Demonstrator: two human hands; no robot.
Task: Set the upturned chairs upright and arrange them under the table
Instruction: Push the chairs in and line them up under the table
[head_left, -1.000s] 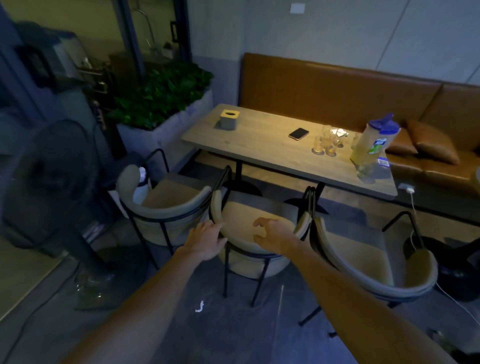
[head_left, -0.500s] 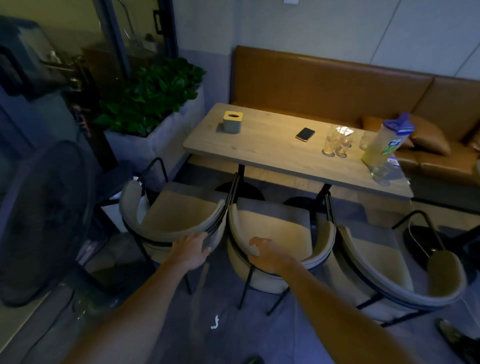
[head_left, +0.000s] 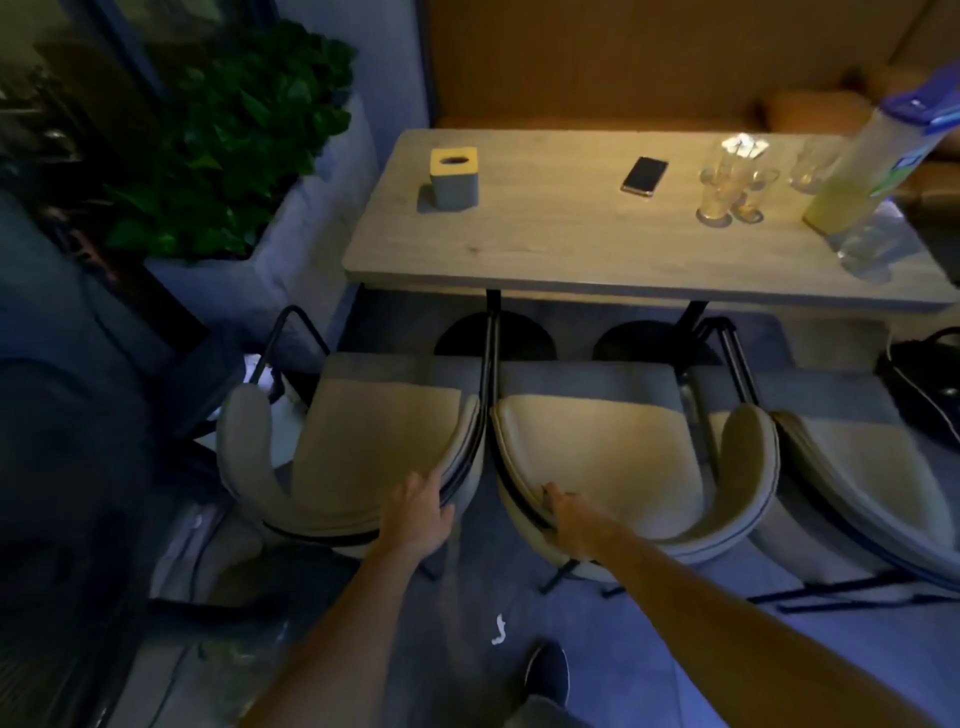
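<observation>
Three beige padded chairs with black metal frames stand upright in a row at the near edge of the wooden table. My left hand grips the right end of the left chair's curved backrest. My right hand holds the left part of the middle chair's backrest, fingers curled over its rim. The right chair stands untouched, partly cut off by the frame edge. The seat fronts lie just short of the table edge.
On the table are a tissue box, a phone, several glasses and a tall drink bottle. A planter with green leaves and a dark fan stand left. A brown bench runs behind. My shoe is near a paper scrap.
My left hand went from the middle chair to the left chair's backrest. The left and middle chairs now stand closer together and nearer the table. My view has moved in and tilted down.
</observation>
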